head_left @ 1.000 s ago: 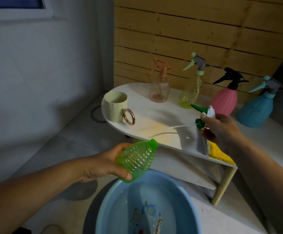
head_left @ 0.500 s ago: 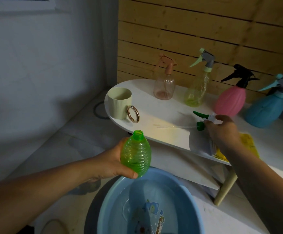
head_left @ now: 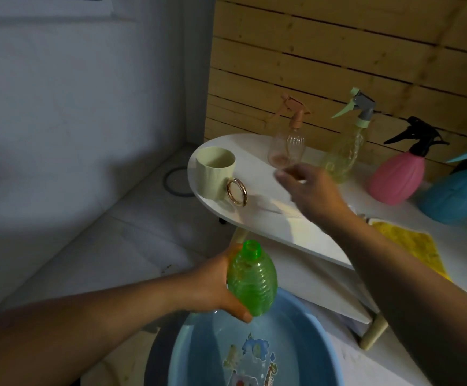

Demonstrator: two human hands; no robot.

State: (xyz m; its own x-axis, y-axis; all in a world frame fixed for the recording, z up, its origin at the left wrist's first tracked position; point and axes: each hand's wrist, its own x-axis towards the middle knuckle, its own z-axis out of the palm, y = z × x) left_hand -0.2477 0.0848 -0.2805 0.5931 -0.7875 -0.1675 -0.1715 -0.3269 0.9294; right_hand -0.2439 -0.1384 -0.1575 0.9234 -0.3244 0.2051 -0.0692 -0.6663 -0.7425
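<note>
Bottle (head_left: 253, 285), green, ribbed, uncapped, held upright by left grip (head_left: 213, 288) just above blue basin (head_left: 291, 338). Right grip (head_left: 310, 190), beyond basin over worktop (head_left: 268, 221), blurred, fingers loose, apparently empty. Judgement: spray head off; filling and recapping remain.

Only the hands and forearms of the person show. The left hand (head_left: 213, 288) joins a bare forearm (head_left: 93, 324) that fills the near left corner. The right hand (head_left: 314, 192) joins a bare right forearm (head_left: 410, 280) on the near right. Both wrists are bare. The thumbnail of the left hand is short. The right fingertips (head_left: 284, 174) are blurred, and dim light hides finer marks.
</note>
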